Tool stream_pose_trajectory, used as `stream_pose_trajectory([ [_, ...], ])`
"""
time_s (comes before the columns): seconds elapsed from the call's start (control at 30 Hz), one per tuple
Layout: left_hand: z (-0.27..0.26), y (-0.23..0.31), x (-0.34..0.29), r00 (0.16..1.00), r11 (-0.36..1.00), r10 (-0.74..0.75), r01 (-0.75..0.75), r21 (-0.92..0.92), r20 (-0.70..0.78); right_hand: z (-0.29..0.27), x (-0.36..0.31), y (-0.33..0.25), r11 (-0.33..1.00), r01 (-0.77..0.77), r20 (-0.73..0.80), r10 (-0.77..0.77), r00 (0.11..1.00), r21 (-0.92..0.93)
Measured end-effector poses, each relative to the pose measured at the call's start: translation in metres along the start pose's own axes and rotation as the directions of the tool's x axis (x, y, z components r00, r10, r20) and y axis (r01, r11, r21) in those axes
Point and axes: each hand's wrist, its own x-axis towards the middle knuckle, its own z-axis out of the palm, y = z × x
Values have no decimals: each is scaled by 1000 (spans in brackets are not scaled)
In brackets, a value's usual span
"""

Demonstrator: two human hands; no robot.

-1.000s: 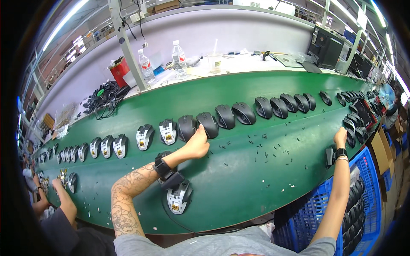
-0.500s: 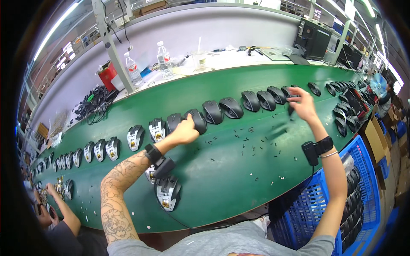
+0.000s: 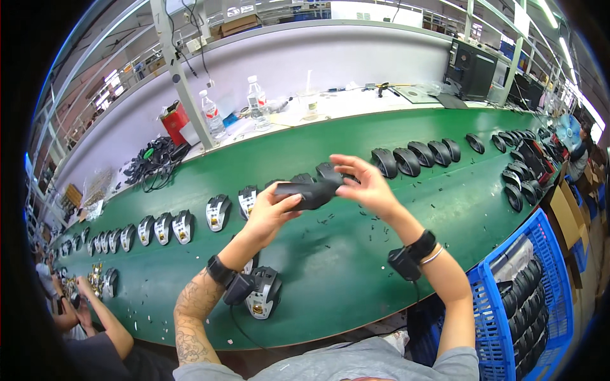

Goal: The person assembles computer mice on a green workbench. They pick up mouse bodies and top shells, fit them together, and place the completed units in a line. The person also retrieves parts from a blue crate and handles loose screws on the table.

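While the left hand (image 3: pixel 267 217) is clamped on a black mouse (image 3: pixel 310 196), the right hand (image 3: pixel 373 190) is at its right end with fingers parted; whether those fingers touch it, I cannot tell. The held mouse is up off the green table (image 3: pixel 362 279), tilted and a little blurred. Right of the hands, black mice (image 3: pixel 406 162) stand in a row along the table; on the left, mice with white shells (image 3: pixel 182 227) line up beyond a co-worker's arm (image 3: pixel 109 315). One white-and-black mouse (image 3: pixel 262 296) lies beside the left forearm. Near the right elbow stands a blue crate (image 3: pixel 488 311) holding rows of dark pieces (image 3: pixel 525 317). Two bottles (image 3: pixel 257 106) stand on the white ledge (image 3: pixel 343 105) behind.
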Motion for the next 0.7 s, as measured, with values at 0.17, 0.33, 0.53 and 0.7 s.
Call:
stream_pose_trajectory([
  [0.17,-10,-12,-4,996,950,87,-91,299,28,47,-6,3,747,375,311,-234,921,-549],
  [0.33,-6,-19,-4,992,986,119,-114,120,-43,56,-8,20,788,300,168,-249,954,-537],
  [0.53,-15,-27,-4,995,990,103,-102,97,-10,58,-9,20,824,332,55,-347,936,-460],
  [0.7,-33,-12,9,965,996,-86,89,1,248,53,-19,19,856,269,23,-289,957,-442],
])
